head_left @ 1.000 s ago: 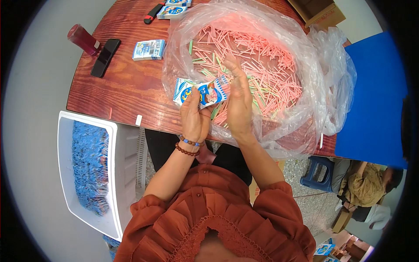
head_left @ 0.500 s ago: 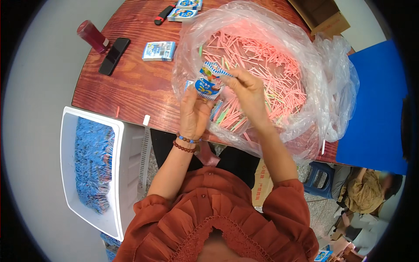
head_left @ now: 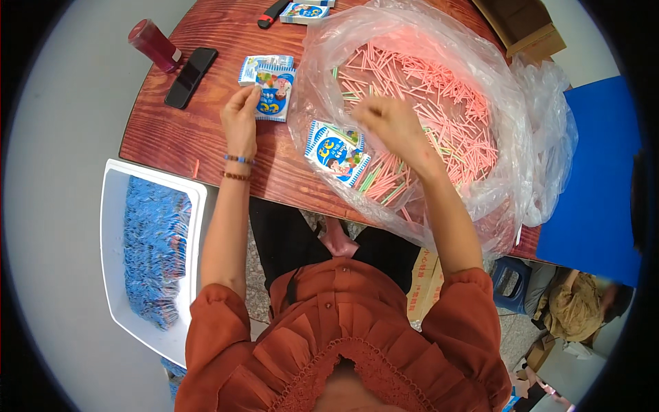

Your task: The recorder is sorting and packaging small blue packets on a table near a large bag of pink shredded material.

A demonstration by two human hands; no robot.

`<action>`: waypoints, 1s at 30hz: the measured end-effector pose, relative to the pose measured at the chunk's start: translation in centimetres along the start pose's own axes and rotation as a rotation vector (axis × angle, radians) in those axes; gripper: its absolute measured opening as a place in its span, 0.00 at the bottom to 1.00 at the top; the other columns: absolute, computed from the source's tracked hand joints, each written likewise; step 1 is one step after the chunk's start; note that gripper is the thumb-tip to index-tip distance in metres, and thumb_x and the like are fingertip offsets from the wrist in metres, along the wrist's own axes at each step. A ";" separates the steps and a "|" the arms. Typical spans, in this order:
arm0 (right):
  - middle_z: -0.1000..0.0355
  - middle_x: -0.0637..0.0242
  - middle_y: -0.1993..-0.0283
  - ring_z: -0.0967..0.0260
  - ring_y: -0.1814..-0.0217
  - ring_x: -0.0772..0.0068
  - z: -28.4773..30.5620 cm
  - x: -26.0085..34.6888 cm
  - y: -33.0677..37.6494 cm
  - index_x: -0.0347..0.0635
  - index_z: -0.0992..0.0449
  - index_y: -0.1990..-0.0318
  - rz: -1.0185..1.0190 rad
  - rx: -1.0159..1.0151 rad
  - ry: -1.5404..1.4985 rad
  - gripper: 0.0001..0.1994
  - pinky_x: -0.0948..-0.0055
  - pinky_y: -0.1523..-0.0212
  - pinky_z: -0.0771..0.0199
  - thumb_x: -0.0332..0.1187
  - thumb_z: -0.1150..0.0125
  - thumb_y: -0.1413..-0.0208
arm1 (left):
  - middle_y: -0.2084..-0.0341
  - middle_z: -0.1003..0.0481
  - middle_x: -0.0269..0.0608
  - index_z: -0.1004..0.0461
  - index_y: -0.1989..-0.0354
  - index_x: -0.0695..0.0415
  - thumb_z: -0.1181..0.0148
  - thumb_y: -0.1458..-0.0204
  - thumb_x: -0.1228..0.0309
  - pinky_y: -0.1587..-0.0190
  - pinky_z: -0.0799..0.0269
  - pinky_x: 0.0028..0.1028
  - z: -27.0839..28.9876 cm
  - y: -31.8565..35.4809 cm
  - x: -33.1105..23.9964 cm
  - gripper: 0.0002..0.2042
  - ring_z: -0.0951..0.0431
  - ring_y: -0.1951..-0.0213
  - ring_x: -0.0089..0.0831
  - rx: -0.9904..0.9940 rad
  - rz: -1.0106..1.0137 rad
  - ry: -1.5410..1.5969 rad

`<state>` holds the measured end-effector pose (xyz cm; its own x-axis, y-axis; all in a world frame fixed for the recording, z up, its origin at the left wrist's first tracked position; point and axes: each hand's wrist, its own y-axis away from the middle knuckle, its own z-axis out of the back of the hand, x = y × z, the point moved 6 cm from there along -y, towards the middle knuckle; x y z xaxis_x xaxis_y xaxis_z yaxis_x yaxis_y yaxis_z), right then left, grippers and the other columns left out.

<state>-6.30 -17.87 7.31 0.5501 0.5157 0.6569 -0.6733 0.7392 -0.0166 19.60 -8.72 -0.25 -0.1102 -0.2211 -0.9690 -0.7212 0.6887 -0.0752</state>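
My left hand [head_left: 240,121] pinches the edge of a small blue-and-white printed packet [head_left: 276,98] over the red-brown table. That packet overlaps another packet [head_left: 248,71] lying on the wood. On the right, my right hand [head_left: 392,125] hovers over a loose heap of thin pink and green sticks [head_left: 456,141] in a large clear plastic bag [head_left: 322,51]. Its fingers are curled together and slightly blurred, so anything between them cannot be made out. Below that hand, several similar packets [head_left: 336,152] lie overlapping at the bag's near left side.
A black phone [head_left: 191,77] and a red-capped bottle [head_left: 154,45] stand at the far left. A red-and-black cutter [head_left: 273,14] lies beside stacked packets [head_left: 304,12]. The white bin [head_left: 199,206] at left holds many blue packets. A cardboard box [head_left: 535,42] is at the far right.
My left hand has moved left with a packet, from over the bag to beside the packet on the table. My right hand has let go of that packet and stays over the sticks.
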 end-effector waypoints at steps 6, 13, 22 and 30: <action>0.26 0.59 0.65 0.28 0.60 0.58 -3.2 0.0 5.1 0.42 0.23 0.68 0.058 0.037 0.285 0.14 0.62 0.62 0.30 0.43 0.35 0.54 | 0.71 0.21 0.42 0.22 0.59 0.64 0.40 0.45 0.66 0.66 0.29 0.23 0.2 -3.6 1.6 0.13 0.24 0.70 0.22 -0.068 -0.180 -0.744; 0.28 0.59 0.68 0.31 0.62 0.55 -4.2 -1.9 4.9 0.40 0.26 0.72 0.001 -0.075 0.331 0.14 0.58 0.61 0.33 0.41 0.34 0.57 | 0.63 0.22 0.55 0.26 0.57 0.64 0.41 0.47 0.65 0.57 0.30 0.36 -0.8 -2.4 0.4 0.15 0.22 0.60 0.45 -0.129 -0.284 -0.808; 0.29 0.61 0.71 0.31 0.65 0.57 -3.5 -2.4 5.0 0.41 0.25 0.72 0.178 -0.167 0.329 0.07 0.58 0.64 0.33 0.35 0.40 0.50 | 0.65 0.25 0.45 0.25 0.60 0.61 0.36 0.51 0.67 0.54 0.36 0.36 -4.6 5.3 -3.0 0.13 0.29 0.58 0.40 0.160 -0.551 -0.727; 0.26 0.62 0.68 0.29 0.67 0.60 -3.0 -1.2 5.0 0.43 0.24 0.66 0.177 -0.192 0.095 0.06 0.62 0.66 0.31 0.34 0.41 0.48 | 0.71 0.28 0.35 0.25 0.59 0.56 0.30 0.57 0.67 0.51 0.45 0.33 -7.1 9.3 -0.6 0.16 0.28 0.64 0.31 0.396 -0.470 -0.882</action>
<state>-8.85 -13.56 4.18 0.4821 0.6756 0.5578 -0.6617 0.6981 -0.2735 8.14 -7.10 1.31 0.7673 -0.0546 -0.6389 -0.2721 0.8745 -0.4015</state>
